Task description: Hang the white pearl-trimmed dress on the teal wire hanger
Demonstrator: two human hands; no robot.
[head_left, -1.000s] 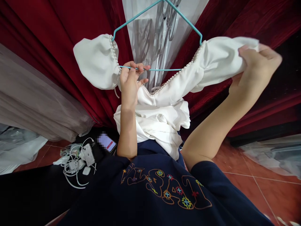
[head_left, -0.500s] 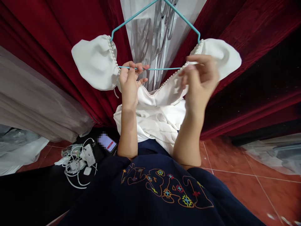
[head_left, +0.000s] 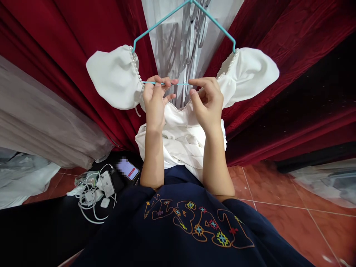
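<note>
A white dress (head_left: pixel 178 141) with puffed sleeves and a pearl-edged neckline hangs from a light blue clothes hanger (head_left: pixel 164 18) in front of me. My left hand (head_left: pixel 155 100) pinches the hanger's lower bar between thumb and fingers, close to the pearl trim by the left sleeve. Opposite it, my right hand (head_left: pixel 207 100) is at the same bar, its index finger pointing left and its thumb just below. The other right fingers are curled in. Whatever the right fingertips hold is too small to make out. The dress's lower part lies bunched on my lap.
To my left, a black surface (head_left: pixel 41 230) bears a lit phone (head_left: pixel 129 170), a white phone-like device (head_left: pixel 107 183) and tangled white cables (head_left: pixel 86 205). Dark red drapes (head_left: pixel 116 92) hang on both sides, with sheer pale fabric (head_left: pixel 41 115) further left. The floor has reddish tiles (head_left: pixel 278 215).
My right hand has moved left from beside the right sleeve to the hanger bar, close to my left hand. The left hand keeps its pinch. The right sleeve has shifted slightly left.
</note>
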